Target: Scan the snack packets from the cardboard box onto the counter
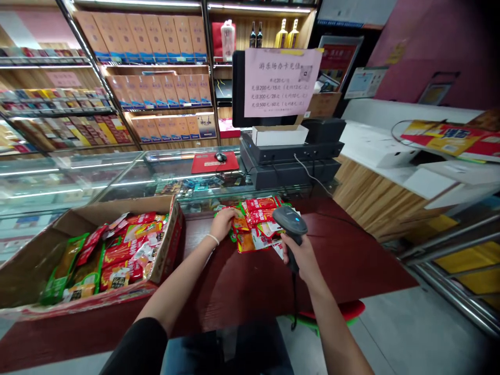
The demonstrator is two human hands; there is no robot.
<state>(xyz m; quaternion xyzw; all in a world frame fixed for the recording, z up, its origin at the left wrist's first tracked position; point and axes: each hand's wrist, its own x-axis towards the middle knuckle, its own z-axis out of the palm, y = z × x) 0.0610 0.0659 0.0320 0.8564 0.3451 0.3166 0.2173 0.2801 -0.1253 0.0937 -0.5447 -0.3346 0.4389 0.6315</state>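
Shop counter [242,281] of polished dark-red wood: glossy red, orange and green snack packets [258,221] lie heaped at its far edge. The left hand [223,223] curls over the heap's side, grip unclear. The right hand [299,256] clamps a grey pistol-shaped scanner [291,220] just beside it. A torn cardboard box [167,252] of similar packets sits at left.

We stand in a shop: shelves [156,67] of boxed goods, a glass display case [78,177], a till [291,156] with a price notice [281,80], bottles [287,34] above.

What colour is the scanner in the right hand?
The scanner is dark grey with a blue spot on top; head view.
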